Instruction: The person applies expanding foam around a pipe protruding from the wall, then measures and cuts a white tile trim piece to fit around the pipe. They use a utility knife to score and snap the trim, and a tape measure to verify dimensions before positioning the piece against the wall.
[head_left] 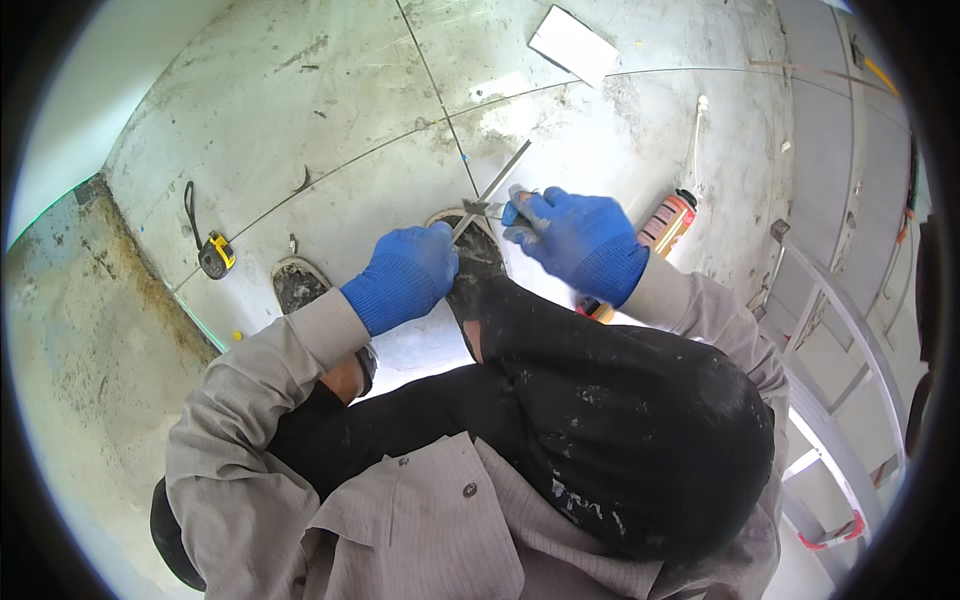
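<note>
Both my hands wear blue work gloves. My left hand (pixel 408 272) is closed round the near end of a narrow grey metal strip (pixel 511 168), which slants up and away to the right above my shoe (pixel 474 240). My right hand (pixel 580 238) grips a small tool (pixel 482 209) with a flat grey metal head. That head crosses the strip just beyond my left fingers and seems to touch it. The tool's handle is mostly hidden in the glove, so its exact kind cannot be made out.
A yellow-and-black tape measure (pixel 216 256) lies on the stained tile floor (pixel 350 120) at left. A white rectangular piece (pixel 574 45) lies far off. Right of my hand lies a red-and-black can (pixel 668 222). An aluminium ladder (pixel 850 330) stands at right.
</note>
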